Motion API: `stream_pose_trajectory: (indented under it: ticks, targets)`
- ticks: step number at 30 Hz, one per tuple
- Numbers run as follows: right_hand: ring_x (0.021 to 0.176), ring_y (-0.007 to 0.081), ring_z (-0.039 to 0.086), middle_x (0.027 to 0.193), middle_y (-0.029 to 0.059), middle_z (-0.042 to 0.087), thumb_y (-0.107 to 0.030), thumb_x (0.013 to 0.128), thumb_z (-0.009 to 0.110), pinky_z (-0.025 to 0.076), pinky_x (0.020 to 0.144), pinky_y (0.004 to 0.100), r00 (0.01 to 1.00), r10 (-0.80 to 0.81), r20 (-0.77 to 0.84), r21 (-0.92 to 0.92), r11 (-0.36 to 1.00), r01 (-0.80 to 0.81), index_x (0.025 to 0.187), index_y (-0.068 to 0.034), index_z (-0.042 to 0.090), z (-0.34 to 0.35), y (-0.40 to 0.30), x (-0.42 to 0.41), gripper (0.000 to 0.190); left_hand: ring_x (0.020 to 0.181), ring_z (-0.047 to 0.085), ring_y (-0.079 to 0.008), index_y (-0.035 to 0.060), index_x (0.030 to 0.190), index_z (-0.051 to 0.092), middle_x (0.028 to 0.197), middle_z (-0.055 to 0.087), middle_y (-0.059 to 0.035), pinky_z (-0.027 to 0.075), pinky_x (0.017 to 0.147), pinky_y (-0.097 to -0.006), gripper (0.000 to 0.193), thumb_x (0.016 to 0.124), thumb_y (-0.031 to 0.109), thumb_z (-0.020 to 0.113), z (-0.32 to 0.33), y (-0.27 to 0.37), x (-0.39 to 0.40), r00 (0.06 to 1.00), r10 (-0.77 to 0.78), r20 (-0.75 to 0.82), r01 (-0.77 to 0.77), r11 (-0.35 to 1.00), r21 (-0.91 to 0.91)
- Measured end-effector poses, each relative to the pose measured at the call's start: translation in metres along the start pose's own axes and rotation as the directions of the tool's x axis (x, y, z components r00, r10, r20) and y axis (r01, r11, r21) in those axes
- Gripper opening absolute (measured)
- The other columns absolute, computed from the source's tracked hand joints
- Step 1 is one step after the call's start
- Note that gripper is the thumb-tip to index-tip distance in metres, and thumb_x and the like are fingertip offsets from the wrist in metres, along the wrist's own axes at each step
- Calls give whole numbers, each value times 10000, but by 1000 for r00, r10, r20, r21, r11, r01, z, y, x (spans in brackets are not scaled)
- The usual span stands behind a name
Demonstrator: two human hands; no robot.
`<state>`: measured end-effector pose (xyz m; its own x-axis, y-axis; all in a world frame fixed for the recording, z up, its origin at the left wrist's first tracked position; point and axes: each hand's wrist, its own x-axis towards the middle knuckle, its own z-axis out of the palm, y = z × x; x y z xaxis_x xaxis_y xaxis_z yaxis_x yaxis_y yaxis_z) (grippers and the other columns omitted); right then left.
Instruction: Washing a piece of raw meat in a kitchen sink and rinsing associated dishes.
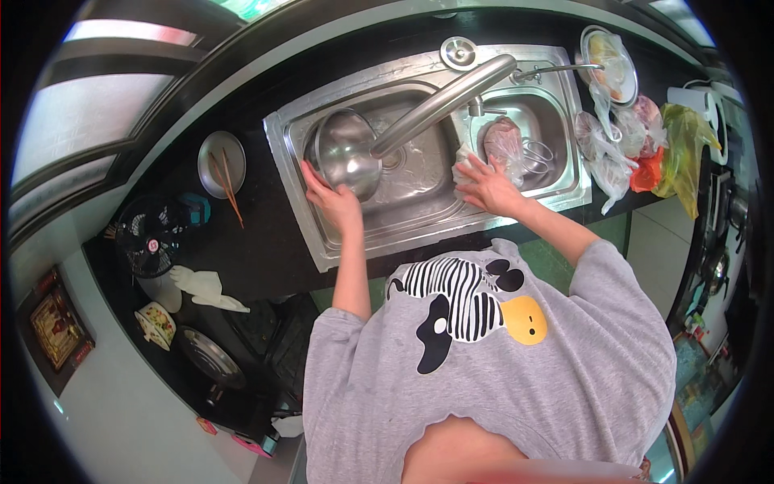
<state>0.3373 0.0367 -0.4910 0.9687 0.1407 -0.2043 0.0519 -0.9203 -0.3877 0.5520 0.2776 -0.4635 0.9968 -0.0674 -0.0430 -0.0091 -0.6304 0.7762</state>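
Observation:
My left hand grips the near left rim of a stainless steel bowl, which sits tilted in the left basin of the double sink, under the end of the faucet. My right hand lies with spread fingers on a whitish crumpled cloth or bag at the divider between the basins; its grip cannot be told. Just behind that hand, in the right basin, a plastic bag of raw meat rests beside a white looped item.
Right of the sink are bagged foods, a yellow plastic bag and a plate under a bag. To the left are a metal plate with chopsticks, a black fan, pale gloves and a pan lid.

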Motion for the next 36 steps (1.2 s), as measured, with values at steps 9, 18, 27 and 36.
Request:
stream_pose_trajectory:
  ticks: [9, 18, 27, 36]
  targets:
    - [522, 182, 654, 691, 124, 659, -359, 838, 666, 507, 432, 294, 641, 517, 567, 712, 84, -697, 748, -11, 546, -26, -27, 111, 379, 1056, 588, -438, -27, 1356, 316, 1277, 475, -250, 572, 783, -591, 567, 821, 99, 453, -23, -52, -9, 332, -532, 778, 936, 286, -204]
    - [617, 319, 619, 651, 94, 595, -111, 774, 629, 494, 551, 410, 948, 240, -210, 354, 922, -155, 810, -77, 519, -58, -45, 110, 121, 820, 691, -260, -43, 1155, 548, 1068, 642, -144, 590, 601, -348, 310, 878, 97, 553, 19, -93, -19, 450, -544, 708, 822, 562, -91]
    - [693, 284, 634, 801, 77, 590, -199, 870, 587, 503, 580, 400, 962, -91, -259, 95, 988, 119, 920, -118, 579, -70, -22, 75, 95, 787, 667, -377, 19, 1077, 570, 810, 658, -235, 510, 643, -461, 208, 890, 111, 565, 20, -87, 18, 904, 42, 425, -174, 945, 276]
    - [626, 335, 654, 659, 171, 641, -176, 823, 579, 528, 561, 418, 952, 297, -79, -319, 897, -306, 749, -90, 687, -79, 91, 64, 157, 707, 638, -404, 74, 1288, 427, 822, 665, -180, 492, 598, -501, 386, 937, 180, 547, -23, -77, 11, 962, 197, 189, -261, 864, 430]
